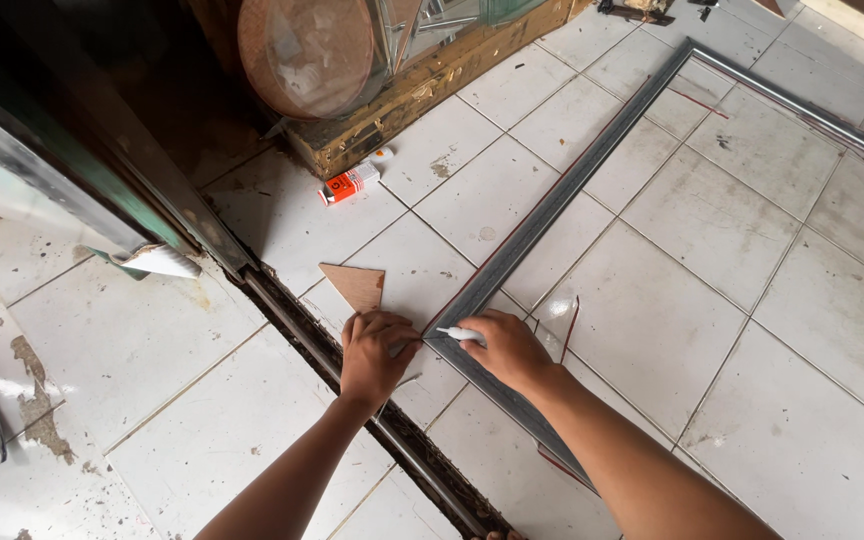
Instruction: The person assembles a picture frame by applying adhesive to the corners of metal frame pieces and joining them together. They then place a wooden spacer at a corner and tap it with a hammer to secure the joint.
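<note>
**Corner of metal frame being marked on tiled floor**

A grey metal frame (542, 215) lies flat on the white floor tiles (802, 420); 3 of its sides are seen, 2 of them meeting in a corner just under the hands. The right hand (507, 348) is closed around a small white marker (460, 334), its tip pointing left at that corner. The left hand (374, 355) is pressed down with fingers curled at the same corner, and appears to pin a flat piece against the frame — what is under the fingers is mostly hidden, so it cannot be told for certain whether anything is gripped.

Judgement on doing the step well: the pinning hand is best kept firm and flat so nothing slides on the smooth glazed tile, and the marker is best drawn in 1 steady stroke, close to the guiding edge.

Materials and shapes:
- Frame: long, thin, dull grey strips with a faint sheen; straight edges.
- Brown card (354, 285): flat, matte, angular, lying on the tile just above the left hand.
- Tiles: square, glossy, scuffed, with dark grout lines.
- Door track (302, 325): a dark, grimy channel running diagonally beside the left hand.
- Small orange and white box (349, 184): well apart, near a rough wooden base (422, 95).
</note>
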